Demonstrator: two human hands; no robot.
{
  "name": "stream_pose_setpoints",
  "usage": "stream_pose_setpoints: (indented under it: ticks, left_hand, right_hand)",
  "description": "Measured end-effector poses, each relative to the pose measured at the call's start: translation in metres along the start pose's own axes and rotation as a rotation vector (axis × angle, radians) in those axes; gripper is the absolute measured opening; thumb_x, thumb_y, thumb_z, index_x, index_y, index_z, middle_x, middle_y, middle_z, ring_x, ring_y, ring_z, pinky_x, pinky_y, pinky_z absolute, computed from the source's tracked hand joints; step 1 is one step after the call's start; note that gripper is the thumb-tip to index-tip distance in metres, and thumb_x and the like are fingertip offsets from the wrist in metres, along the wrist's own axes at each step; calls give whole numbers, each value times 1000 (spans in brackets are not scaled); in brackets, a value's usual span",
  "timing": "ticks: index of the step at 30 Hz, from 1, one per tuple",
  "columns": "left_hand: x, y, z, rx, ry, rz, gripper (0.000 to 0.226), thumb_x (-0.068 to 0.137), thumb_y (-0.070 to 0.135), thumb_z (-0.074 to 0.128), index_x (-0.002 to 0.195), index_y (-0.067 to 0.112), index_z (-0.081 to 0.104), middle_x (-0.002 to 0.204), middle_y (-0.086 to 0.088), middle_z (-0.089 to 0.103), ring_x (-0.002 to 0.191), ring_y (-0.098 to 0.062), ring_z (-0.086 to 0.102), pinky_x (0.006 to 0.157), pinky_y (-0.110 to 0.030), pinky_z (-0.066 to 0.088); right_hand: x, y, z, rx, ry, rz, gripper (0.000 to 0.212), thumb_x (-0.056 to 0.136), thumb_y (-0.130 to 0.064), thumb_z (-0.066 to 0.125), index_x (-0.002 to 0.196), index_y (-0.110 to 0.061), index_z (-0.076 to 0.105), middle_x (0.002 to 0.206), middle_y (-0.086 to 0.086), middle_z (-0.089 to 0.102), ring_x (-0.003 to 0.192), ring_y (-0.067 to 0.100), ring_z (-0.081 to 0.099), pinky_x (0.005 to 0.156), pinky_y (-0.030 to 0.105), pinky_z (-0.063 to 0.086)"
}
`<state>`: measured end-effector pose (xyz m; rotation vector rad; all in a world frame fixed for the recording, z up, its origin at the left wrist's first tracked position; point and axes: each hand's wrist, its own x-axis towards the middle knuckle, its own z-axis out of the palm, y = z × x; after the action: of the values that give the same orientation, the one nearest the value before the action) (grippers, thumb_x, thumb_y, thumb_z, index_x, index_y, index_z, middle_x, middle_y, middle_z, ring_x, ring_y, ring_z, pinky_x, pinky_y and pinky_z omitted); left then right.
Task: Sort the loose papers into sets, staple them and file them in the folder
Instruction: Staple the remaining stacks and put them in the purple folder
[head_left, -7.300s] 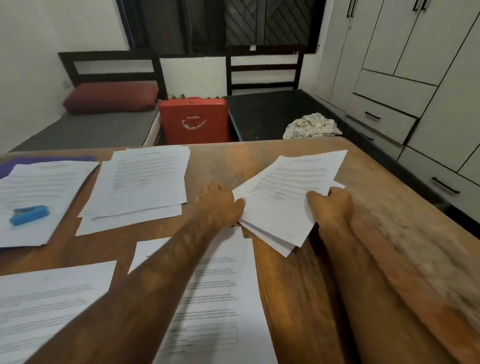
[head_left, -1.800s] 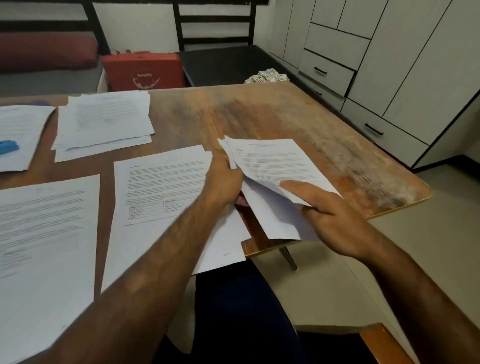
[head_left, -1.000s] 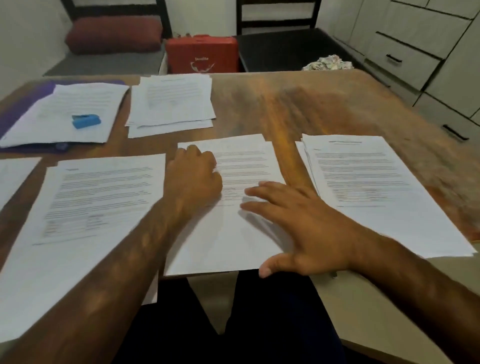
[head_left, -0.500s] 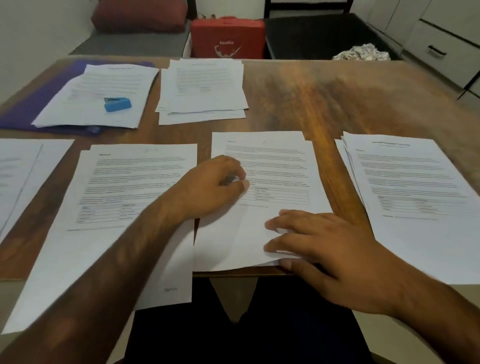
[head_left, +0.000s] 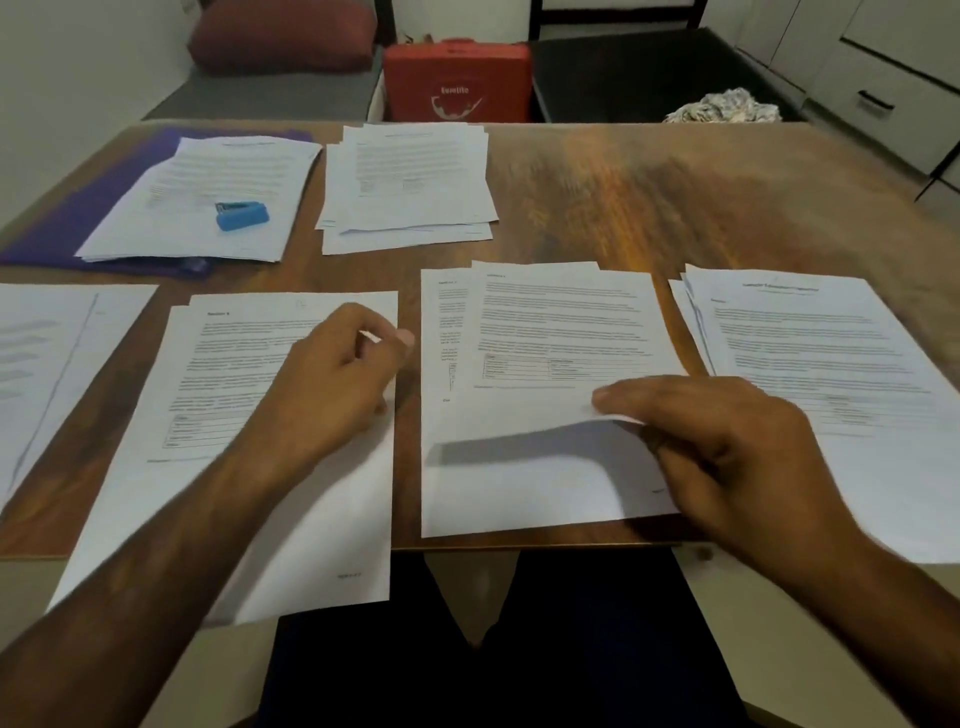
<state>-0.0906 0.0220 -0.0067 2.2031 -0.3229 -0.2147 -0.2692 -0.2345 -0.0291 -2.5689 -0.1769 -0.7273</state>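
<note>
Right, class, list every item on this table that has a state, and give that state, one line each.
Stapler: lying on a paper pile.
Purple folder: flat beneath that pile.
Top sheet of middle pile: near edge lifted, pinched by right hand.
Left hand: fingers curled over left-centre pile; grip unclear.
Far pile: flat, sheets unevenly stacked.

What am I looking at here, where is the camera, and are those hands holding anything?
No machine here: a person's two bare hands, filmed by one camera worn on the head, looking down at a wooden table. Several piles of printed papers lie on it; one, bearing a blue stapler, rests on a purple folder. The right hand pinches the lifted near edge of the top sheet of the middle pile. The left hand, fingers curled, is over the pile beside it; whether it grips anything is unclear.
</note>
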Motion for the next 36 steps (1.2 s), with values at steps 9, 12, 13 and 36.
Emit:
stream_pose_setpoints:
  ticks: [9,12,13,36]
  left_hand:
    - [-20,13,27,-884,-430,-343,28,100,6,60,124,17,68,118,-5,76,104,-28,75,86,-41,61]
    - [-25,13,33,-763,-391,-232,37,99,0,60,131,19,65,121,0,76,105,-23,75,90,-40,60]
    - [-26,13,35,-761,-371,-213,38,99,-1,60,131,19,64,121,1,75,106,-22,74,91,-39,60]
    - [-50,33,60,-657,-337,-44,34,100,3,60,123,28,62,108,15,77,96,-10,75,69,-24,61]
  right_hand:
    - [3,2,-4,116,-306,-74,36,97,-39,54,126,-32,75,134,-17,68,128,3,60,104,35,49]
    - [3,5,-10,15,-491,-28,53,93,-59,60,144,-46,55,156,-22,46,145,3,40,113,49,43]
    - [3,8,-15,-15,-566,-5,71,88,-69,64,153,-49,42,163,-23,34,151,4,29,118,51,37]
    - [-71,99,-86,16,-688,434,91,83,-55,79,155,-59,24,167,-31,7,158,6,5,129,49,12]
